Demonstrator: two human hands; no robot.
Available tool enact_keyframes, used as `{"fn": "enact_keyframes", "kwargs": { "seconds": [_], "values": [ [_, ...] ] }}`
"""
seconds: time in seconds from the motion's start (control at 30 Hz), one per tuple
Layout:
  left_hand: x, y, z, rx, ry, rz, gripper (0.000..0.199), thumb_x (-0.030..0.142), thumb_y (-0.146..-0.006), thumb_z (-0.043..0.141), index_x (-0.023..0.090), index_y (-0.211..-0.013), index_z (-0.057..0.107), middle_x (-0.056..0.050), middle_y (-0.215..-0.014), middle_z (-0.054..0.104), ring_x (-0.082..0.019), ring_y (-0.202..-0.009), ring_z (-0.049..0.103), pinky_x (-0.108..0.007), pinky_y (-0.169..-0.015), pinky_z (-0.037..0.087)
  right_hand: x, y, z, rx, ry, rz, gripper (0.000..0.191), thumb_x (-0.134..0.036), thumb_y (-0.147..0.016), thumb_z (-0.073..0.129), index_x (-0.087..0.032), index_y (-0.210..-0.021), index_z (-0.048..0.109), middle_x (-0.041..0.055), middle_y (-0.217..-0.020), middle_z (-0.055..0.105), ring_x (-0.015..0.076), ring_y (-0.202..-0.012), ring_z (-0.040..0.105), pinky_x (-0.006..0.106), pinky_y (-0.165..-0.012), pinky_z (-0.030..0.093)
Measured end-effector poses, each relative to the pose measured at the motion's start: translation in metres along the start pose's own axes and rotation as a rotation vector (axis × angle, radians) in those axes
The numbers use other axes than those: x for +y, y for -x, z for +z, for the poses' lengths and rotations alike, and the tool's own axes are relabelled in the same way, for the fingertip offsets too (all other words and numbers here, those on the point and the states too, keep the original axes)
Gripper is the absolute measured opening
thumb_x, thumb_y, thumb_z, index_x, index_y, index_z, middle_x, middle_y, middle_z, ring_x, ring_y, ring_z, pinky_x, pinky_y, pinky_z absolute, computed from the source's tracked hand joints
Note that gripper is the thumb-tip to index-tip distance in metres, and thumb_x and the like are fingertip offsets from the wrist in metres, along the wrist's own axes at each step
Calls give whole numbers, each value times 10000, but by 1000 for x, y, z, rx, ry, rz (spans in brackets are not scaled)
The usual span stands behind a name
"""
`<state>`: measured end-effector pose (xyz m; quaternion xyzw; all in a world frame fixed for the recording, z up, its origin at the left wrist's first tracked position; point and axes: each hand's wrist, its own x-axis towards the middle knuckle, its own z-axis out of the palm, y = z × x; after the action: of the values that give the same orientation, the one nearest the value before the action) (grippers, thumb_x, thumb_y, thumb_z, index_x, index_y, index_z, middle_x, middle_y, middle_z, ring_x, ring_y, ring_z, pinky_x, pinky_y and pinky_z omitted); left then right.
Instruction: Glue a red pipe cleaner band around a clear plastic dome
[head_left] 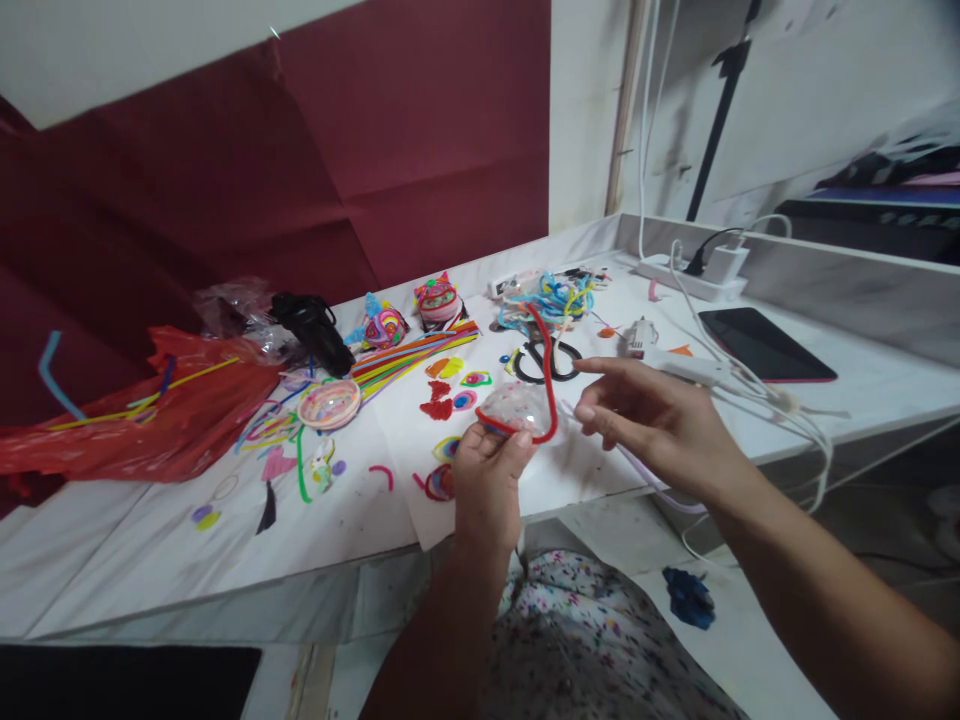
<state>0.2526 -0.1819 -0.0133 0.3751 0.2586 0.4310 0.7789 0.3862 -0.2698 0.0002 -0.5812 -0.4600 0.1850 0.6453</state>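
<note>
My left hand (489, 478) is closed, pinching a clear plastic dome (519, 405) above the front edge of the table. A red pipe cleaner (553, 395) runs along the near rim of the dome, and its free end bends up and away. Just to the right, my right hand (660, 420) has its fingers apart with nothing in them. Black-handled scissors (525, 368) lie behind the dome. Small colored eye-shaped pieces (465, 400) and red fuzzy pieces (436, 402) lie on white paper left of it.
Pipe cleaners (405, 362) lie in a bundle near a round pink-rimmed piece (328, 404). Two colorful crafted figures (436, 300) stand behind. A red plastic bag (210, 400) is at left; a tablet (761, 343), white cables (810, 425) and a power strip (694, 278) are at right.
</note>
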Motion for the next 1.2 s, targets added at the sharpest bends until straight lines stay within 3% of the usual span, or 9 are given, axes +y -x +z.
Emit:
{"fn": "enact_keyframes", "kwargs": {
  "seconds": [0.1, 0.27, 0.37, 0.6, 0.67, 0.87, 1.03, 1.1, 1.2],
  "values": [
    [-1, -1, -2, 6, 18, 1, 283, 132, -582, 777, 151, -825, 633, -12, -792, 698, -84, -723, 644, -180, -698, 500, 7, 8, -9, 57, 72, -18, 404, -413, -770, 682, -220, -1115, 604, 15, -756, 630, 132, -616, 576, 251, -511, 495],
    [-2, -4, -6, 30, 35, -17, 302, 126, -569, 786, 151, -829, 634, -3, -797, 694, -76, -722, 643, -170, -678, 502, 28, 25, -31, 97, 443, -26, 307, -407, -813, 632, -213, -1050, 655, 62, -902, 688, 175, -770, 632, 288, -625, 504],
    [-1, -7, -8, 55, 34, 1, 328, 118, -555, 792, 152, -844, 643, 1, -790, 695, -81, -727, 649, -173, -678, 505, 37, 32, -45, 90, 636, -48, 242, -344, -850, 581, -181, -1014, 653, 74, -881, 685, 186, -755, 634, 308, -650, 489],
    [6, -9, -7, 111, 23, 85, 339, 131, -511, 819, 149, -807, 655, 5, -746, 703, -87, -711, 655, -167, -675, 514, 52, 35, -57, -77, 936, -74, 182, -246, -890, 479, -182, -910, 647, 85, -866, 655, 212, -796, 611, 334, -709, 468],
    [8, -9, -7, 114, 13, 110, 349, 140, -507, 828, 149, -814, 660, 5, -759, 707, -83, -713, 657, -161, -677, 519, 58, 31, -61, -70, 1008, -95, 205, -248, -895, 463, -175, -901, 654, 90, -859, 654, 217, -793, 605, 335, -709, 467],
    [8, -11, -12, 119, 6, 151, 360, 156, -499, 846, 155, -807, 660, 8, -747, 718, -85, -700, 665, -155, -674, 530, 74, -1, -93, 177, 1325, -39, 251, -203, -856, 467, -142, -992, 670, 145, -966, 661, 274, -871, 589, 374, -754, 451],
    [9, -11, -12, 120, 5, 143, 342, 152, -511, 836, 152, -797, 649, 11, -743, 710, -83, -695, 658, -152, -669, 520, 71, -30, -112, 82, 1392, 53, 371, -127, -831, 434, -101, -1166, 591, 232, -1144, 609, 311, -958, 569, 378, -719, 384],
    [10, -10, -10, 116, 20, 120, 328, 138, -514, 825, 147, -791, 649, 6, -748, 705, -82, -696, 652, -157, -665, 514, 72, -39, -115, 35, 1339, 21, 356, -140, -850, 411, -147, -1153, 598, 206, -1082, 638, 264, -864, 592, 342, -642, 336],
    [11, -8, -7, 120, 52, 76, 295, 128, -517, 815, 148, -768, 661, 2, -729, 692, -84, -680, 637, -169, -655, 507, 82, -52, -116, 19, 1222, -11, 201, -179, -801, 522, -168, -945, 661, 157, -854, 668, 174, -625, 539, 315, -553, 239]
  ]
}}
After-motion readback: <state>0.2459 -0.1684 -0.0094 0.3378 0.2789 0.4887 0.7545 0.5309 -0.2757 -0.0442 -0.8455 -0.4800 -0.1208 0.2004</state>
